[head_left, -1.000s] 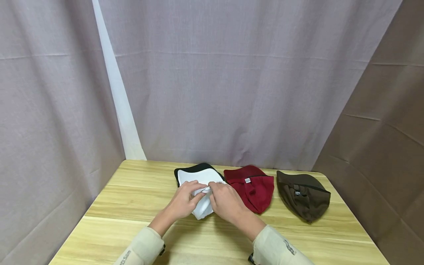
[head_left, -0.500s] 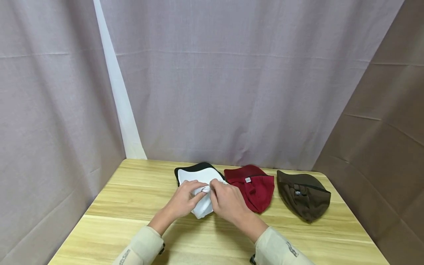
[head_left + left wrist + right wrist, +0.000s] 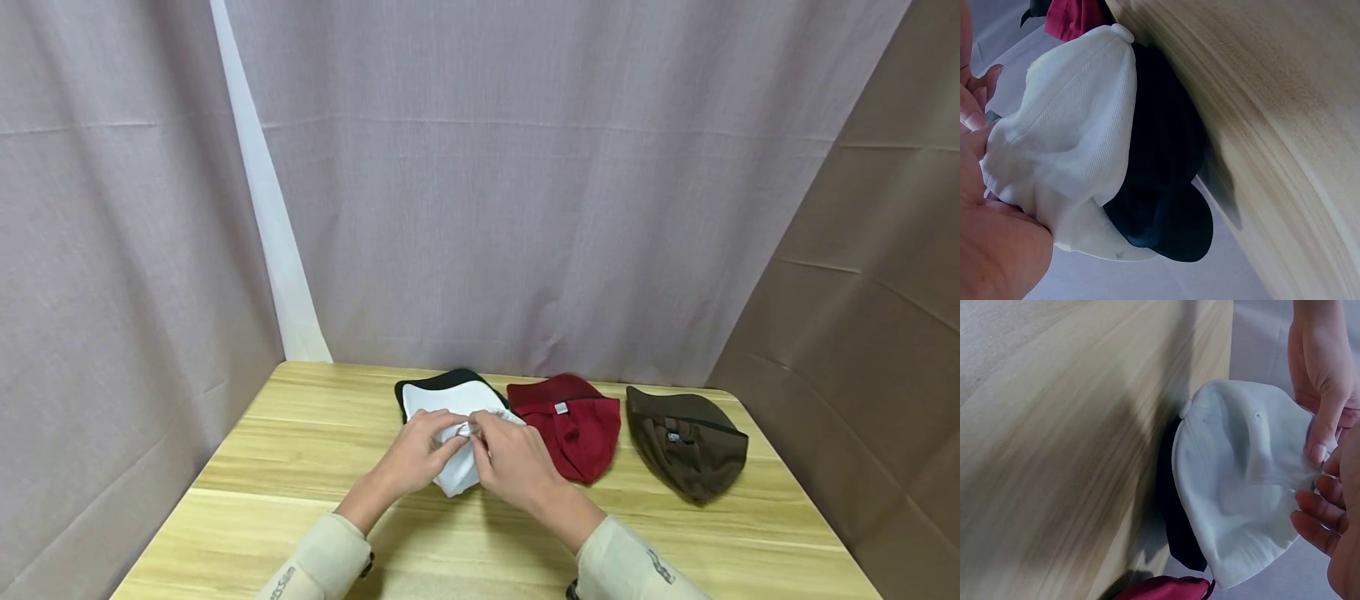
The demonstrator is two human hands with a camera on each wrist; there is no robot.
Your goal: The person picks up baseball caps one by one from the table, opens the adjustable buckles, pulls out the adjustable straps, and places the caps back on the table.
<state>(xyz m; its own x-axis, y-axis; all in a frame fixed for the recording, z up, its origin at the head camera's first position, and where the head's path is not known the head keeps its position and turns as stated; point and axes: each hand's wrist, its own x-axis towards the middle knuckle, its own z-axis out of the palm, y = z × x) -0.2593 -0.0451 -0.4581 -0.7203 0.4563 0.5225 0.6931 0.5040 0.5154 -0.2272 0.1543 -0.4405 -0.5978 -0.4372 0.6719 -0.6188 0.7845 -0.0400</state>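
A white baseball cap (image 3: 453, 398) lies over a black cap (image 3: 448, 378), whose brim shows past the white one in the head view. My left hand (image 3: 411, 454) pinches the white cap's rear edge near its strap (image 3: 467, 430) between thumb and fingers. Close against it, my right hand (image 3: 517, 458) pinches the same strap area from the other side. The left wrist view shows the crown of the white cap (image 3: 1079, 125) with the black cap (image 3: 1160, 150) underneath. In the right wrist view the white crown (image 3: 1222, 481) is dented, and the strap's fastening is mostly hidden by fingers.
To the right of the hands lies a dark red cap (image 3: 585, 437), and farther right a dark brown cap (image 3: 693, 462). Both sit with brims toward the back of the wooden table (image 3: 300, 467). Grey curtains (image 3: 480, 208) hang behind and at the sides.
The fingers of my right hand have shifted slightly at the strap, the thumb now lower and spread from the index finger. My left hand stays in place and the caps have not moved.
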